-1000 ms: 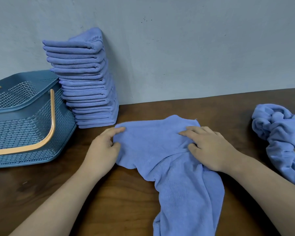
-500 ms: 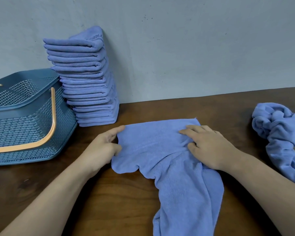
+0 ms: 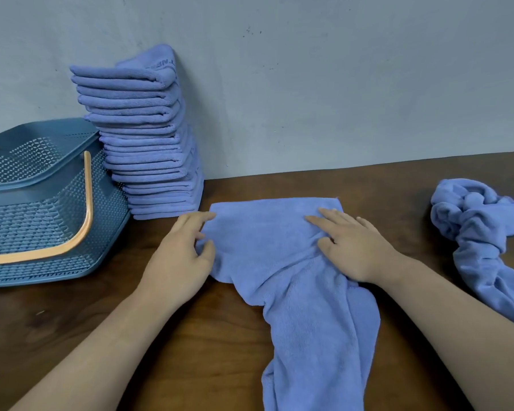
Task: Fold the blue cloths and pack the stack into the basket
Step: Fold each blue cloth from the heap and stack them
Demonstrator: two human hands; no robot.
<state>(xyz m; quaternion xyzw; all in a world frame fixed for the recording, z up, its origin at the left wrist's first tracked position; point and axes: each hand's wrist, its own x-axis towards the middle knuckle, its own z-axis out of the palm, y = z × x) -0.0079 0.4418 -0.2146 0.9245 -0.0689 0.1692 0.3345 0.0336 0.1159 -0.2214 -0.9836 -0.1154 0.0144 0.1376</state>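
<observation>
Soft, floppy cloth point(image 3: 279, 247): left hand point(image 3: 175, 262) pinches its edge, right hand point(image 3: 353, 247) presses flat, fingers straight. Corners look easiest to grab.

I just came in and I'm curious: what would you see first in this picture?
The tall stack of folded blue cloths at the back left, beside the blue basket with its orange handle. In the middle, the left hand pinches the edge of a blue cloth while the right hand presses flat on it. A crumpled cloth lies at the far right.
</observation>
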